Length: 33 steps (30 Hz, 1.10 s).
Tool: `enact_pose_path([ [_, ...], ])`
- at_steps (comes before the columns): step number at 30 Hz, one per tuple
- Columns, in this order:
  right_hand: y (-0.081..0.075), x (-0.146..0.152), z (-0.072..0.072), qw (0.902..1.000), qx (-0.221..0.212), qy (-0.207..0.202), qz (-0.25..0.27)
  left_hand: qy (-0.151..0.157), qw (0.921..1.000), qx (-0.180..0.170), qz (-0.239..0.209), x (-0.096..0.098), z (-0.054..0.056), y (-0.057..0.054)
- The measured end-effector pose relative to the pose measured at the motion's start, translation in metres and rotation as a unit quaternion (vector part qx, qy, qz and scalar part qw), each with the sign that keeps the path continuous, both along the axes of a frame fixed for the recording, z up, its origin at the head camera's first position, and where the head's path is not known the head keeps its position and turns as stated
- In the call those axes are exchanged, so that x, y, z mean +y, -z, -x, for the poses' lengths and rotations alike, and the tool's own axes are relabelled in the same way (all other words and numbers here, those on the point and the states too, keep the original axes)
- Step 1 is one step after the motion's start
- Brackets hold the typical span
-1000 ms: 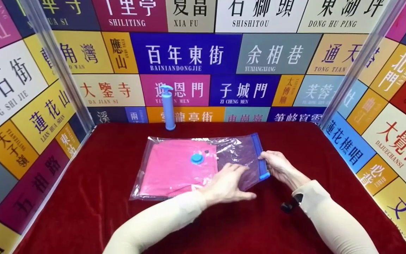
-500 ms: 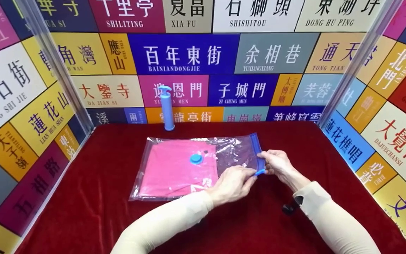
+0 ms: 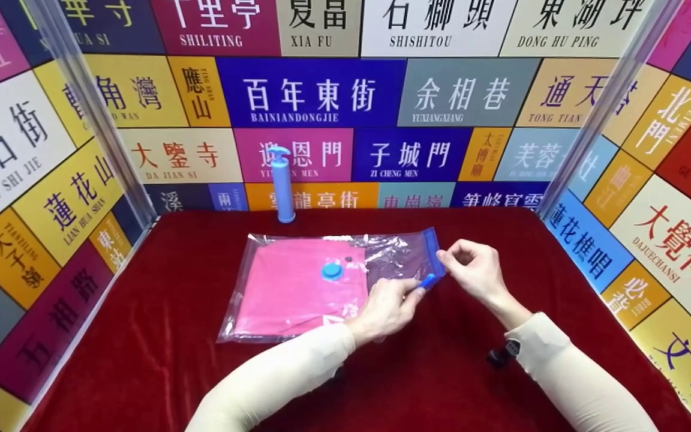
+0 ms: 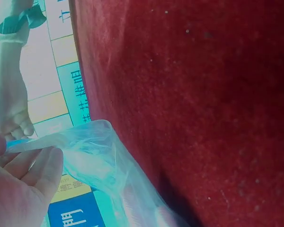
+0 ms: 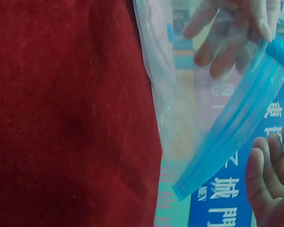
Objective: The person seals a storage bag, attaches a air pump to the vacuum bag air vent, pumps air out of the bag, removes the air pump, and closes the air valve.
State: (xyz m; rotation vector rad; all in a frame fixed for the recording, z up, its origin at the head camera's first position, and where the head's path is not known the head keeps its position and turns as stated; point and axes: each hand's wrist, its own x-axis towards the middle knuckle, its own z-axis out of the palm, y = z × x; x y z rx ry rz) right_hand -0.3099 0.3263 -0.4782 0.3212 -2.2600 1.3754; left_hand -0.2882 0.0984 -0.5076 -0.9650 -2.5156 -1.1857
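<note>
A clear vacuum storage bag [image 3: 402, 252] lies on the table with folded pink cloth [image 3: 297, 288] inside. Its round blue valve [image 3: 332, 272] faces up. Along the right end runs a blue zip strip [image 5: 227, 127], with a blue slider [image 3: 428, 280] at the near corner. My left hand [image 3: 384, 309] pinches the bag at that corner, fingertips right at the slider; its thumb and fingers also show in the left wrist view. My right hand [image 3: 474, 273] has thumb and index fingertip together at the strip's outer edge, other fingers curled. Its thumb is out of the right wrist view.
A blue hand pump [image 3: 283, 189] stands upright at the back of the table, left of centre. Dark red cloth [image 3: 159, 312] covers the table. Sign-printed panels [image 3: 315, 90] wall in the back and both sides.
My left hand has gone from spread over the bag to pinching its near corner by the slider, drawing that corner leftward. My right hand stays at the strip, its index finger now more bent.
</note>
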Motion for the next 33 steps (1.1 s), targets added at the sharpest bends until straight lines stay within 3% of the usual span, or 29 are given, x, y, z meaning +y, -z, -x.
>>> enact_pose_path([
  [3,-0.001,-0.007,-0.002,0.9977,0.050,-0.042,-0.017,0.004,0.9984,-0.043,-0.038,-0.003,0.004,-0.001],
  [6,-0.004,-0.012,-0.003,0.9921,0.074,-0.095,-0.035,0.007,0.9932,-0.090,-0.074,-0.007,0.008,-0.003],
  [10,-0.005,-0.019,-0.004,0.9862,0.069,-0.139,-0.058,0.008,0.9807,-0.152,-0.123,-0.013,0.015,-0.006],
  [14,-0.004,-0.025,-0.003,0.9862,0.046,-0.147,-0.062,-0.006,0.9682,-0.189,-0.164,-0.018,0.020,-0.008],
  [24,-0.002,-0.033,0.001,0.9890,-0.013,-0.145,-0.024,-0.026,0.9679,-0.188,-0.165,-0.021,0.026,-0.004],
  [30,0.000,-0.032,0.008,0.9889,-0.042,-0.137,-0.036,-0.036,0.9608,-0.212,-0.175,-0.020,0.026,-0.001],
  [33,0.000,-0.030,0.010,0.9878,-0.061,-0.136,-0.046,-0.034,0.9627,-0.212,-0.165,-0.019,0.025,0.000],
])
